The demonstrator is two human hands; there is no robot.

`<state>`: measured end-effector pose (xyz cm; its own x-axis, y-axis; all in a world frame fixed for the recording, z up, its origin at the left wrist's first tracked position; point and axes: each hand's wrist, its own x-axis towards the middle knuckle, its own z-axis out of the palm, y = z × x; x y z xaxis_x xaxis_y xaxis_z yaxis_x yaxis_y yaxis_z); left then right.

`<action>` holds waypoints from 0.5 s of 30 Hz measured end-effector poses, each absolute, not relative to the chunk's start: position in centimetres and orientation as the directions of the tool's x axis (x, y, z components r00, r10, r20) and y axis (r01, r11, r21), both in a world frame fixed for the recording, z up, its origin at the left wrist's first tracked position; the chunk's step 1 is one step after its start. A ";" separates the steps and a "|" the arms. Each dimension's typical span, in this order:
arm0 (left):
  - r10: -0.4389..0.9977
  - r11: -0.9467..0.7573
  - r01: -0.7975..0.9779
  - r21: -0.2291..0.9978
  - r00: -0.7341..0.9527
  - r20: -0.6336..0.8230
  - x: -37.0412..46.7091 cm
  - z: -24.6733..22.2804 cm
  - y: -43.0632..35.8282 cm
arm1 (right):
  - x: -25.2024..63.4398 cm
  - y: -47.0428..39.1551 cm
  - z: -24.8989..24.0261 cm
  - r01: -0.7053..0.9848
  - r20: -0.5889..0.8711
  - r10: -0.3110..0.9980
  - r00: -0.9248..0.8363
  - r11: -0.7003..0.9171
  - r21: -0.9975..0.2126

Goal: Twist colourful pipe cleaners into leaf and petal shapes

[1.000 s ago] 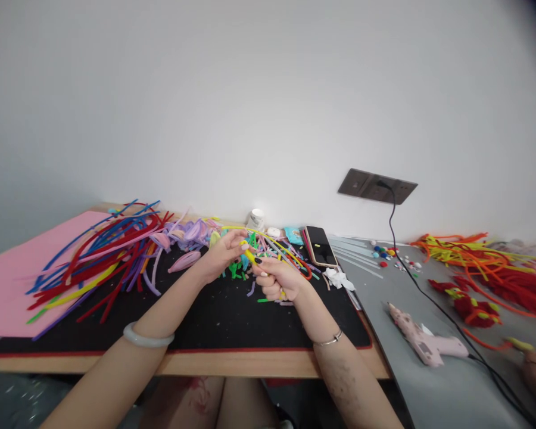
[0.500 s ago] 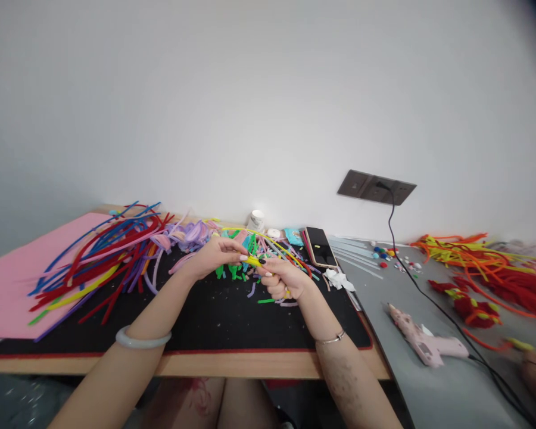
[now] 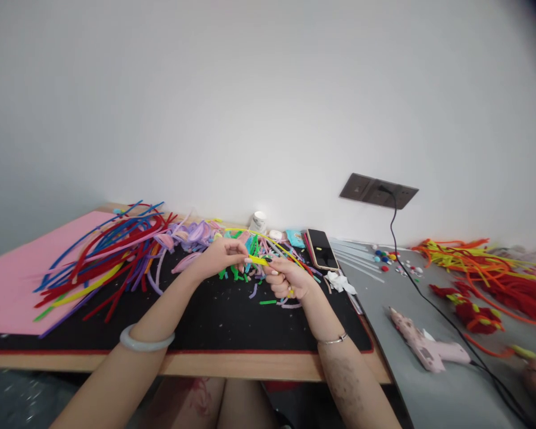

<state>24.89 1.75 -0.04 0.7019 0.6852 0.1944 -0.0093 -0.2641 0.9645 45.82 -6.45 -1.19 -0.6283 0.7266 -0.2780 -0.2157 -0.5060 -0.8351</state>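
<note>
A yellow pipe cleaner [image 3: 258, 260] runs between my two hands above the black mat [image 3: 223, 322]. Its left end is pinched in the fingertips of my left hand [image 3: 226, 255]. My right hand [image 3: 288, 278] is curled round the other part, with a bit of yellow showing below its fingers. Behind and under the hands lie green, pink and purple pipe cleaner pieces [image 3: 236, 273]. A short green piece [image 3: 268, 302] rests on the mat just below my right hand.
Long red, blue and purple pipe cleaners [image 3: 111, 250] cover a pink sheet [image 3: 9, 286] at left. A paper cup [image 3: 258, 221] and phone [image 3: 322, 249] stand at the back. On the grey table at right lie a pink glue gun [image 3: 429, 342], its cord, pompoms [image 3: 384, 257] and orange pipe cleaners [image 3: 486, 268].
My hands have drawn slightly apart, and more of the yellow pipe cleaner shows between them. The whole view has shifted a little.
</note>
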 end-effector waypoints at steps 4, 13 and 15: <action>0.658 -0.332 0.031 0.943 0.724 0.208 24.6 -0.3 2.0 | 45.7 -6.7 -1.0 -0.199 -0.242 0.743 -0.624 -0.450 -0.871; 0.579 -0.416 0.116 0.902 0.798 0.165 24.5 -0.3 1.6 | 46.5 -7.1 -0.8 -0.018 -0.264 0.852 -0.452 -0.305 -0.952; 0.561 -0.464 0.164 0.870 0.815 0.145 24.6 -0.1 1.4 | 46.8 -7.1 -0.9 -0.002 -0.268 0.853 -0.449 -0.300 -0.954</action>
